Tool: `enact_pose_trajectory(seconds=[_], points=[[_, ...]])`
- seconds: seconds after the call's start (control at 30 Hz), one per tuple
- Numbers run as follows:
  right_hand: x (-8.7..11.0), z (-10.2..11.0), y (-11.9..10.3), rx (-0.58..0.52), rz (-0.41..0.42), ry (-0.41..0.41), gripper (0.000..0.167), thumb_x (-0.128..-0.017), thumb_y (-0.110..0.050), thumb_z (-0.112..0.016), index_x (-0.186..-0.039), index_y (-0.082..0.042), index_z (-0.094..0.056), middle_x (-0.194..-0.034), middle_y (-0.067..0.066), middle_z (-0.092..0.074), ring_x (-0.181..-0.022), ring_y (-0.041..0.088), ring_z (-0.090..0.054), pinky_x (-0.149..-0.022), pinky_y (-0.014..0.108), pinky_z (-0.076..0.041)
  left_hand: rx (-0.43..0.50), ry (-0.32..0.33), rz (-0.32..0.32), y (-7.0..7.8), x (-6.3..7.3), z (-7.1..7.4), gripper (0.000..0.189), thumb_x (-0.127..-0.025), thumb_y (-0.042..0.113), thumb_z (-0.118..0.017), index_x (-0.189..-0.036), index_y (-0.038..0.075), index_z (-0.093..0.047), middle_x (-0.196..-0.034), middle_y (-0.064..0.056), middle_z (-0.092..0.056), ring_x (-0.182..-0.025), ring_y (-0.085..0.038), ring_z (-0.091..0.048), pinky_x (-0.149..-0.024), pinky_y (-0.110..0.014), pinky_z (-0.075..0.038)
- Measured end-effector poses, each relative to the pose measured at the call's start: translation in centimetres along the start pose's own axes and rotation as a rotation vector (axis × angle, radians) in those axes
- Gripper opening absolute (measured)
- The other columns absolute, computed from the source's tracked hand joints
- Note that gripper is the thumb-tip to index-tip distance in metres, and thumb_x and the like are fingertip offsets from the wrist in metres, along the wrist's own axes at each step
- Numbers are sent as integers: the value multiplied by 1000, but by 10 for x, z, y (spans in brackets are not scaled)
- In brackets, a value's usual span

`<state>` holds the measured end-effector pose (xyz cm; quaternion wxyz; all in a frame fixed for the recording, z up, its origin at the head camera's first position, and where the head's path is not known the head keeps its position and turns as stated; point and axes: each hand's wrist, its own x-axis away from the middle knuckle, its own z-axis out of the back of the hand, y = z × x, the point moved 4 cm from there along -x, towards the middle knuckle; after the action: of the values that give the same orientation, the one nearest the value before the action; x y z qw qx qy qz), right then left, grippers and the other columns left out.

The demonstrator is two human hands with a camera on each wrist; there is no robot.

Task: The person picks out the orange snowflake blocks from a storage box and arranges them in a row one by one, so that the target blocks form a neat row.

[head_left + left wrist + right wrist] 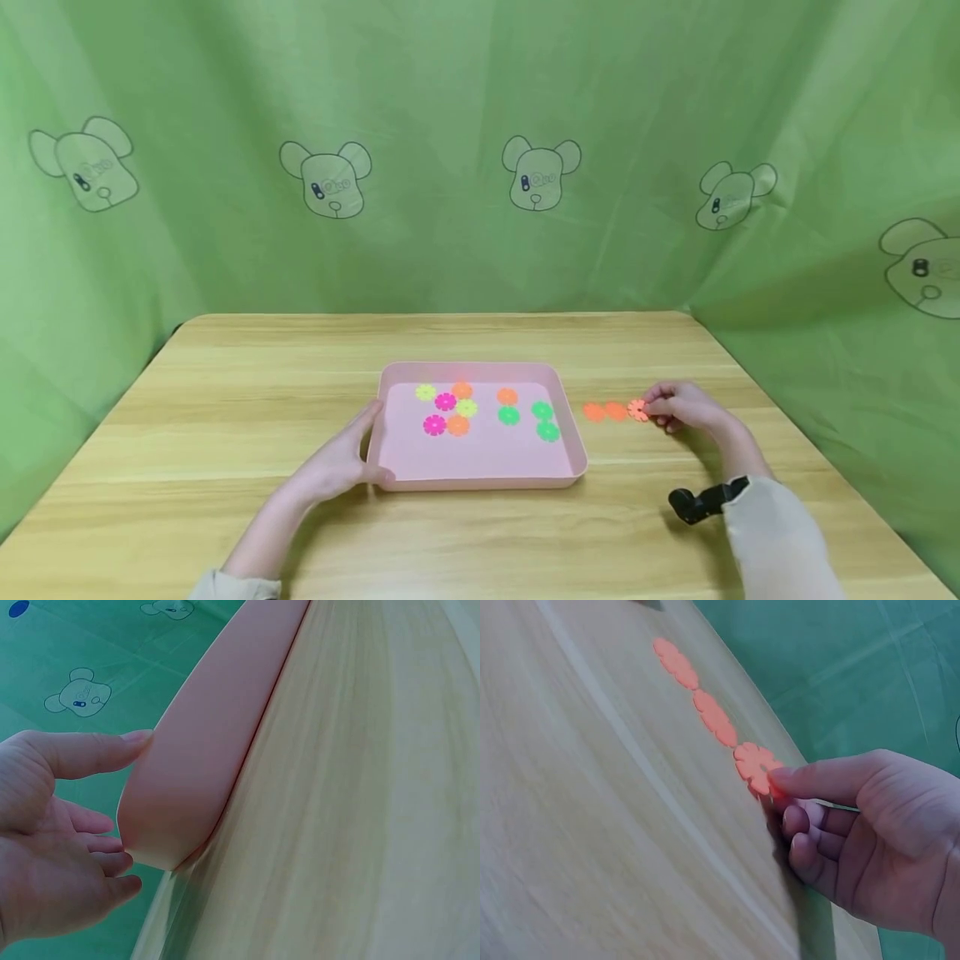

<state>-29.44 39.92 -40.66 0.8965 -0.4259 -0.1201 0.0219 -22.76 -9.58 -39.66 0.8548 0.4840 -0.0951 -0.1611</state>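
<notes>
On the tabletop sits a shallow pink tray (480, 462) with flower-shaped notched discs inside, in yellow, magenta, orange and green (508, 415). My left hand (333, 462) holds its near left corner, thumb at the front rim and fingers against the left side; the left wrist view shows the thumb tip on the tray wall (206, 720). Right of the tray, my right hand (682, 406) pinches an orange notched disc (754, 766) between thumb and fingers. This disc ends a row with two other orange discs (714, 718), edge to edge; whether they interlock I cannot tell.
The wooden table (262, 375) extends around the tray on all sides. Green curtains (442, 258) printed with bear heads hang behind and beside it. A black wrist strap with a protruding part (697, 504) sits at my right cuff, above the tabletop.
</notes>
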Motion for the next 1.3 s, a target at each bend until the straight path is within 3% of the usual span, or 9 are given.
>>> enact_pose_trajectory(seconds=[1.3], points=[[3, -4, -9, 86, 12, 34, 17, -86, -2, -59, -95, 11, -58, -74, 6, -56, -66, 17, -52, -56, 29, -50, 15, -2, 8, 1, 1, 0, 104, -64, 8, -78, -145, -6, -14, -151, -24, -10, -138, -37, -7, -110, -52, -7]])
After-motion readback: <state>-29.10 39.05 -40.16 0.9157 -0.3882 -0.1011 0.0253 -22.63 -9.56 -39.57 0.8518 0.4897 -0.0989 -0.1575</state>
